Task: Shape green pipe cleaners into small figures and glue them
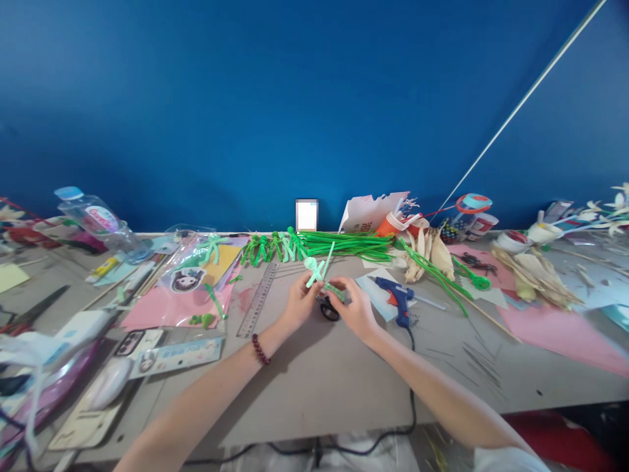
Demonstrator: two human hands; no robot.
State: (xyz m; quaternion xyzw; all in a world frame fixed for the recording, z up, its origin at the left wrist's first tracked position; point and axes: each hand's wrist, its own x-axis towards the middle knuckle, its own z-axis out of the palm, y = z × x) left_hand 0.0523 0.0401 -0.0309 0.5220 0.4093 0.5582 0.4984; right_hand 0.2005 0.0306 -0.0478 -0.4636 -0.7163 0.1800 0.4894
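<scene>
My left hand [301, 303] is closed on a small figure [314, 267] twisted from pale green pipe cleaners. Its round head and crossed limbs stick up above the fingertips, and one straight strand points up to the right. Close beside it, my right hand [354, 307] pinches a short light green piece [335, 290], perhaps pipe cleaner too; whether it joins the figure I cannot tell. Black-handled scissors [329, 310] lie on the table just under both hands, partly covered. Behind the hands several green pipe-cleaner figures [264, 248] lie in a row near the wall.
Long green pipe cleaners [348, 244] lie bundled at the back. A blue glue gun [401, 303] rests to the right, its cord running off the front edge. A clear ruler [257, 300], pink paper [147, 308], dried husks [435, 254] and a plastic bottle [93, 213] lie around.
</scene>
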